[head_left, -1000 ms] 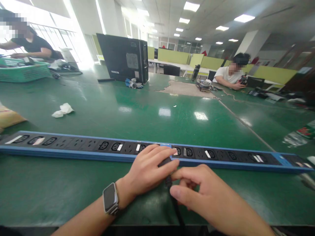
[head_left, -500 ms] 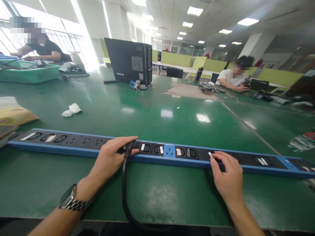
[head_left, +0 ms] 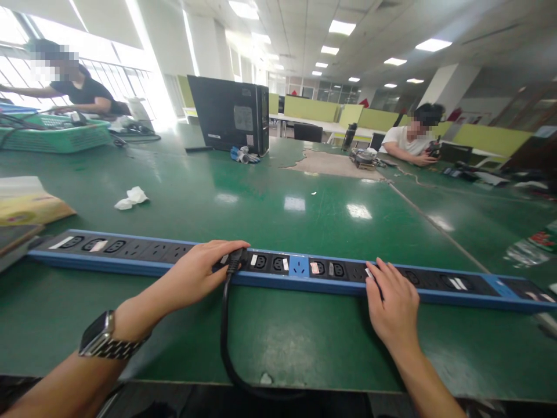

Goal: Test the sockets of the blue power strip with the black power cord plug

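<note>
Just changed: R hand (head_left: 394, 305) has gone from pinching at the small white paper label (head_left: 369, 272) to lying over the long blue-and-black plastic socket strip (head_left: 270, 279), fingers partly curled, thumb at the near side; can't tell if it's actually gripping or only resting. The label shows just beside those fingertips, not clearly pinched now. L hand (head_left: 191, 276) looks much the same as half a sec ago: narrow, thumb & index closed around the chunky black plastic plug (head_left: 237, 259), left of the bright blue square socket (head_left: 299, 267). A sec ago both hands were together nearer mid-strip; now they're well apart, R hand right of that blue socket. Strip lies left-to-right along the near part of the glossy green tabletop (head_left: 278, 337), w/ the thick black rubber cable (head_left: 224, 325) looping from the plug toward the near edge. What it means, prob.: strip is steadied at two spots, w/ plug control all on L hand & R hand more a brace than a tool. Plug sits at the strip's top face, but its contact side is hidden, so can't tell if it's fully in.
</note>
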Demonstrator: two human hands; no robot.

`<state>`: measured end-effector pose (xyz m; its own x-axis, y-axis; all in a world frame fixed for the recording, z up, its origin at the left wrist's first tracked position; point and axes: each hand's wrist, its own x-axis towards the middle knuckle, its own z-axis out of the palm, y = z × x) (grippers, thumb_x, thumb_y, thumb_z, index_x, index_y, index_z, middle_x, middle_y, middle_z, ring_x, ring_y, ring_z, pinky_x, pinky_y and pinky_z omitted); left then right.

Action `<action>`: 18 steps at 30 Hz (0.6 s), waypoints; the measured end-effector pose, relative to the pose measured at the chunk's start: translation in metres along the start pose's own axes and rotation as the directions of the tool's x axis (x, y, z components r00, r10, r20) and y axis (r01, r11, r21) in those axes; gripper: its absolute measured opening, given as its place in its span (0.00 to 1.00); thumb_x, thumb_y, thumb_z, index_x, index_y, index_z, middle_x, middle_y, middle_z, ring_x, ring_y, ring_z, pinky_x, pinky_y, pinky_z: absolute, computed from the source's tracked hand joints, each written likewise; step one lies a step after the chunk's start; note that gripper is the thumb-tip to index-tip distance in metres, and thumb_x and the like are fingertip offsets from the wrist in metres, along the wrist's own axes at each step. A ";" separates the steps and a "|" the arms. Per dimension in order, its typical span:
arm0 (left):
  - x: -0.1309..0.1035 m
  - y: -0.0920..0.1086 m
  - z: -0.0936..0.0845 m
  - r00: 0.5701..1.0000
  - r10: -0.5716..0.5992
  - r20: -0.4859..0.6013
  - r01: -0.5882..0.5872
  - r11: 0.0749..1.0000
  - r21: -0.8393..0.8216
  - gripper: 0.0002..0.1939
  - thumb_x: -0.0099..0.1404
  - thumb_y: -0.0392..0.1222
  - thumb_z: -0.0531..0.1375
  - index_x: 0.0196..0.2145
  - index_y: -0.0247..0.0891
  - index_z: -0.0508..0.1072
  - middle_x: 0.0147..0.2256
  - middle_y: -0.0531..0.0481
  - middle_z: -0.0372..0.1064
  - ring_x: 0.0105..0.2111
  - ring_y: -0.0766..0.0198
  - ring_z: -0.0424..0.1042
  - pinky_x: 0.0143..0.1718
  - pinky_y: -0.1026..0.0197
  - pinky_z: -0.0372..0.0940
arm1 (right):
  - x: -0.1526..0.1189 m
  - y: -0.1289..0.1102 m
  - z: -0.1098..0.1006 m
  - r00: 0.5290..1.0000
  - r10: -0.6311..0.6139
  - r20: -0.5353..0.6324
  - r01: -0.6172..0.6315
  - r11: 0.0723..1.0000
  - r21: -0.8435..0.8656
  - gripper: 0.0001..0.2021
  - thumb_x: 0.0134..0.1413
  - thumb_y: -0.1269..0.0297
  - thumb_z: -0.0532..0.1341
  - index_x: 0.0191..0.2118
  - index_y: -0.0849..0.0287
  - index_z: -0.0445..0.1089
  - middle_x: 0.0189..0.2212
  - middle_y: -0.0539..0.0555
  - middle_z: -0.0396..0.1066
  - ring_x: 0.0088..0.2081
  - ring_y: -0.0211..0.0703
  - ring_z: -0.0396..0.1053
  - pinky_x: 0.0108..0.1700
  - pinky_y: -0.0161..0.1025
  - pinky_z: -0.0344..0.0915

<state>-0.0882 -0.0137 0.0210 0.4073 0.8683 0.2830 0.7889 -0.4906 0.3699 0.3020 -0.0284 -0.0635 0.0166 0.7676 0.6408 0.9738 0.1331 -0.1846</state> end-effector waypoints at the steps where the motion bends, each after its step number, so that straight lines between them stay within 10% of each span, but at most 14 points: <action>1: 0.004 0.002 -0.001 1.000 0.005 0.031 -0.005 1.000 0.005 0.21 0.65 0.41 0.53 0.55 0.43 0.71 0.50 0.47 0.74 0.50 0.55 0.73 0.53 0.54 0.66 | 0.000 0.000 0.000 1.000 -0.002 -0.003 0.002 1.000 -0.001 0.21 0.65 0.57 0.48 0.52 0.57 0.72 0.56 0.58 0.69 0.60 0.53 0.62 0.59 0.53 0.54; 11: -0.014 -0.010 0.015 0.979 -0.070 -0.190 0.052 0.994 -0.097 0.23 0.66 0.54 0.56 0.54 0.42 0.71 0.52 0.44 0.73 0.51 0.52 0.73 0.55 0.52 0.65 | 0.001 0.002 0.002 1.000 -0.004 -0.024 0.004 1.000 0.013 0.20 0.64 0.57 0.50 0.51 0.57 0.73 0.56 0.57 0.70 0.59 0.52 0.63 0.59 0.52 0.54; 18: -0.008 -0.009 0.001 0.998 0.063 0.000 -0.063 0.997 0.046 0.21 0.66 0.43 0.54 0.56 0.46 0.70 0.52 0.47 0.73 0.52 0.53 0.71 0.55 0.50 0.66 | 0.001 0.000 0.000 1.000 0.011 -0.025 -0.010 1.000 0.026 0.20 0.63 0.57 0.50 0.51 0.57 0.74 0.56 0.58 0.70 0.59 0.52 0.63 0.59 0.53 0.53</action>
<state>-0.0983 -0.0165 0.0143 0.4565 0.8354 0.3061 0.7818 -0.5409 0.3103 0.3022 -0.0278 -0.0633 0.0329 0.7529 0.6573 0.9673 0.1416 -0.2106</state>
